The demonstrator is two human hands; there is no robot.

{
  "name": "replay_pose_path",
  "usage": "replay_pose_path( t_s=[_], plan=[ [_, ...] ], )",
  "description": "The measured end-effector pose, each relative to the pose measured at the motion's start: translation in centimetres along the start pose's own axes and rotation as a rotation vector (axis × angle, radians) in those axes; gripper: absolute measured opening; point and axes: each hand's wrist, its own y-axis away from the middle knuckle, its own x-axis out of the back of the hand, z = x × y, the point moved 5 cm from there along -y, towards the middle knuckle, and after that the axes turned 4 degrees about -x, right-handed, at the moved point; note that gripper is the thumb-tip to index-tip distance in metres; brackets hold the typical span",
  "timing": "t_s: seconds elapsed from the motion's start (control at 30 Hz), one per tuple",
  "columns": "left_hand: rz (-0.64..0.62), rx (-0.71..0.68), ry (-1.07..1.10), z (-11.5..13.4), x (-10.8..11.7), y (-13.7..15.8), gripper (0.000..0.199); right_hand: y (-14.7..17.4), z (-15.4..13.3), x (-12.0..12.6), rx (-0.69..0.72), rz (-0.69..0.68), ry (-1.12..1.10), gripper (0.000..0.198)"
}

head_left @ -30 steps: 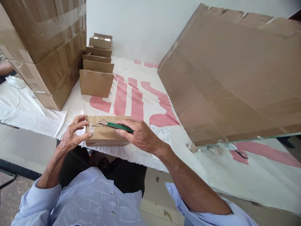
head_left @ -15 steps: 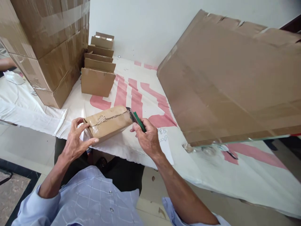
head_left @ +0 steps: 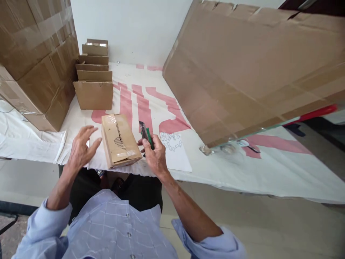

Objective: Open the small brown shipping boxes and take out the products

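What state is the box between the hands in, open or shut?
Shut: the box has its top flaps lying flat, meeting along a ragged seam.

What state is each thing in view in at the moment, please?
Small brown cardboard box: flaps down, dark line along its top.
Green-handled cutter: gripped.
Right hand: closed around the cutter.
Left hand: open, holding nothing.
Row of brown cardboard pieces: standing upright.
Tall brown carton stack: taped.
Large brown cardboard panel: ragged upper edge.
White printed paper: lying flat.
White-and-red cloth: spread, wrinkled.
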Motion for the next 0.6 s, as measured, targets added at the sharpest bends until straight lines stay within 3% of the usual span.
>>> replay_pose_path(
  t_s=[0.1, 0.23, 0.37, 0.6],
  plan=[
    [-0.088, 0.019, 0.072, -3.8, -1.7, -4.5, 0.052, 3.2, 1.4, 0.5, -0.058, 0.066, 0.026, 0.032],
    [-0.229, 0.006, 0.244, -5.0, -4.2, -7.1, 0.05, 5.8, 3.1, -0.5, -0.122, 0.118, -0.017, 0.034],
    [-0.182, 0.048, 0.196, -4.2, -3.5, -5.8, 0.048, 5.3, 3.9, -1.4, -0.15, 0.177, -0.091, 0.035],
    [-0.131, 0.15, 0.126, -2.6, 0.3, -0.4, 0.034, 0.1, 4.2, -0.5, -0.054, 0.288, -0.007, 0.035]
  ],
)
